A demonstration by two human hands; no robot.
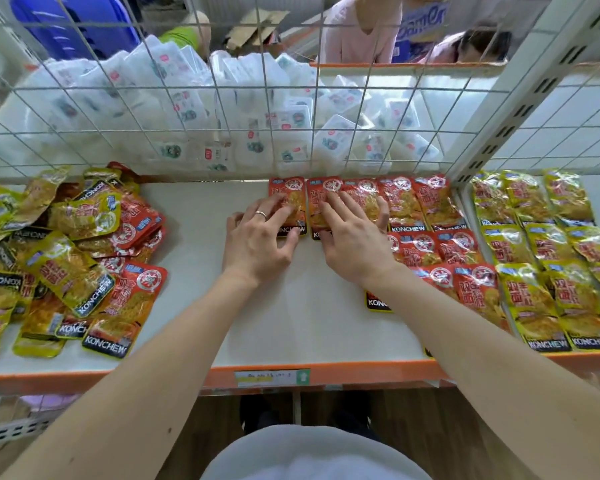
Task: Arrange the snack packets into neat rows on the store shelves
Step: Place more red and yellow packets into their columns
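Red snack packets [418,202] flat in neat rows mid-shelf; mixed red-and-yellow heap [73,258] at left.

Both hands [305,237] flat on red packets [329,199] — shelf's [291,323] back row.

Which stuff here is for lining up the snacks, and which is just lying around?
For the job: left hand and right hand, both flat on red packets in the back row; jumbled pile; yellow rows; shelf.

Just around: white packs behind the wire grid; cardboard.
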